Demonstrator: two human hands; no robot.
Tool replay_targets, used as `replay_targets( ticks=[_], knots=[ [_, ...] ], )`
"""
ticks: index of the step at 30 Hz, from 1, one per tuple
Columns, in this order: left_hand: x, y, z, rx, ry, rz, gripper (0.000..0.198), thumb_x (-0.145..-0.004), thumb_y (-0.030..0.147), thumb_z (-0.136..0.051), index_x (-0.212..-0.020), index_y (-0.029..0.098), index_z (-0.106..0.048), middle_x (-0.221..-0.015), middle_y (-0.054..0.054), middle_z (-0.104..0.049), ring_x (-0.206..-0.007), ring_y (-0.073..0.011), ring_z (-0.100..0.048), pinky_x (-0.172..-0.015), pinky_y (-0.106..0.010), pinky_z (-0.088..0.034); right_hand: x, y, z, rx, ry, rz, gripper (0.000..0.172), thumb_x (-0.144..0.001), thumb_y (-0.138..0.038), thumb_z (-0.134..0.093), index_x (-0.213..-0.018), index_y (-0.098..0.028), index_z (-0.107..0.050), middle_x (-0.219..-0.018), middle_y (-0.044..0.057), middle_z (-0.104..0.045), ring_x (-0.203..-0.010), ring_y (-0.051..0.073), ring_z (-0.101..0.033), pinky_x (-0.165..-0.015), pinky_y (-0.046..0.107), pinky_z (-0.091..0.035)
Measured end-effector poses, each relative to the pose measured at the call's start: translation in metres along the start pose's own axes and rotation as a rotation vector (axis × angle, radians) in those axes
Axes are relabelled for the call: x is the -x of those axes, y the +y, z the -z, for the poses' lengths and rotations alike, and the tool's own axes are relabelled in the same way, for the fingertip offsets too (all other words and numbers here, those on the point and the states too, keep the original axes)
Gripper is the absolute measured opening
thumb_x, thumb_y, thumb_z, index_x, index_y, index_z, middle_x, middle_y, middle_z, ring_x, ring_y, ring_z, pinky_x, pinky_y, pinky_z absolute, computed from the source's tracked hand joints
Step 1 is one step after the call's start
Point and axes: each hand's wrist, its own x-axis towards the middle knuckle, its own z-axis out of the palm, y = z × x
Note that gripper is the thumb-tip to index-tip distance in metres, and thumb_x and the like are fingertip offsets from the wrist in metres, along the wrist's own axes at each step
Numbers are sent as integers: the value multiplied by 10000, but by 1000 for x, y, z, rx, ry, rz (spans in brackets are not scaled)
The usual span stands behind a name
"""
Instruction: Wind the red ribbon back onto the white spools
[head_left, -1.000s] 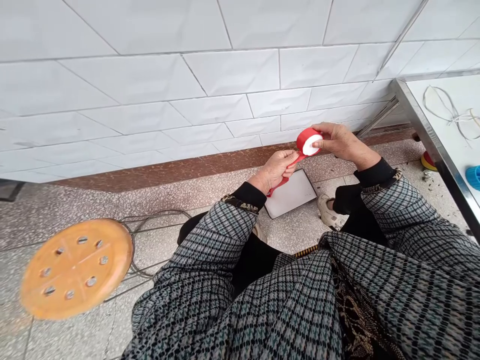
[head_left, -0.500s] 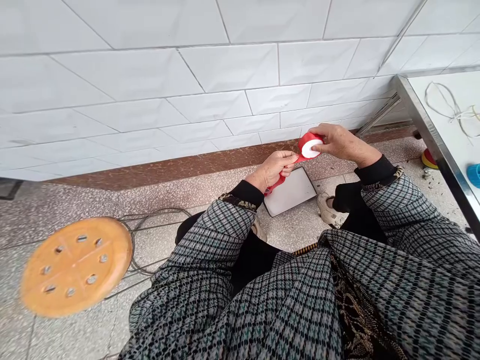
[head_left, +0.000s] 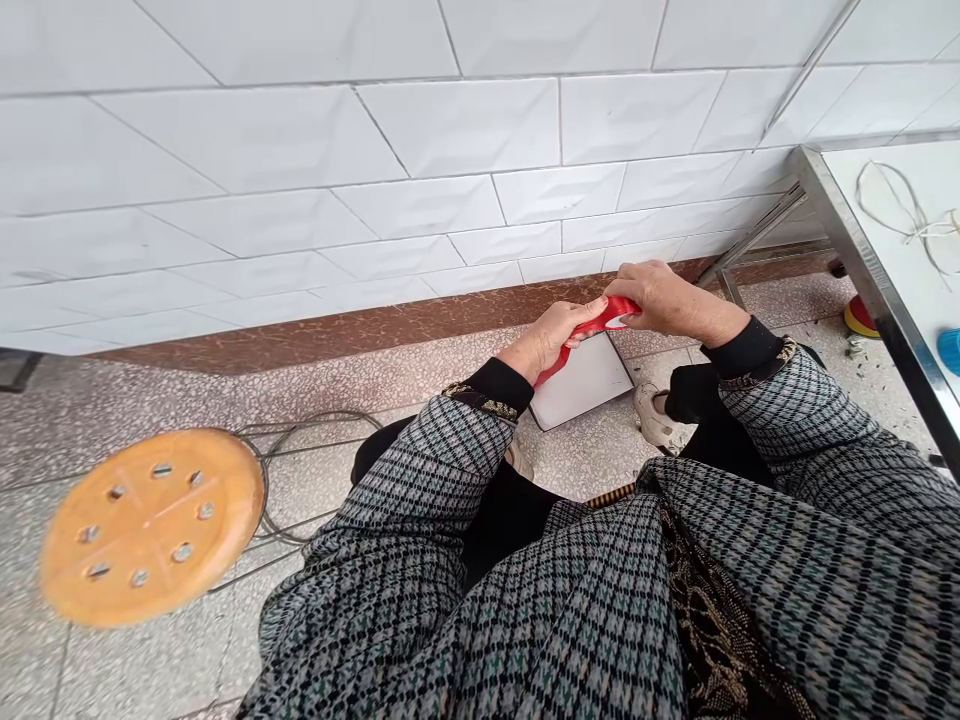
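Observation:
My right hand (head_left: 660,298) is closed round a roll of red ribbon (head_left: 619,312), which has a white side that shows in part. My left hand (head_left: 553,336) pinches the red strip (head_left: 553,369) coming off that roll. A length of the strip hangs down below my left fingers. Both hands are close together, with the left thumb against the near side of the roll. Beneath them on the floor lies a flat white rectangular panel (head_left: 581,385) with dark edges. The fingers of my right hand behind the roll are hidden.
An orange round stool (head_left: 150,525) with holes and thin metal legs stands on its side at left. The tiled wall (head_left: 480,125) rises in front. At right is a metal-edged table (head_left: 885,290) bearing a pale cord (head_left: 904,205) and a blue object (head_left: 951,350).
My right hand has turned the roll and lowered it toward my left hand, so less of its white side shows. My left thumb has come up against the roll.

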Motion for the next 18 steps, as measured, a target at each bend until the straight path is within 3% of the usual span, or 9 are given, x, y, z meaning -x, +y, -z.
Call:
replay_targets(
  ticks=[8,12,18],
  knots=[
    [-9,-16,-2,-84,40,30,543,-792,511,-925,-595,192,-533,-547,58,-359,-488,-47,-208,-508,-266,-118,-8,-19,-5,100,-46,-27,123,-933,-156,-687,-1044,-151,-741,-1079,152,-709,-1066,309,-622,-920,403,-338],
    [-10,-16,-4,-43,64,55,475,-837,442,-894,-621,178,-564,-551,50,-375,-484,-46,-223,-492,-257,-93,-10,-18,-8,69,-16,-56,139,-925,-199,-737,-1045,-132,-754,-1080,155,-706,-1034,301,-620,-890,394,-359],
    [-7,-14,-5,128,54,66,349,-930,371,-782,-722,154,-606,-618,23,-459,-482,-45,-300,-466,-206,-173,-12,-8,-10,-81,90,-29,187,-933,-276,-772,-1043,-126,-762,-1002,133,-681,-941,257,-587,-851,367,-399]
  ],
)
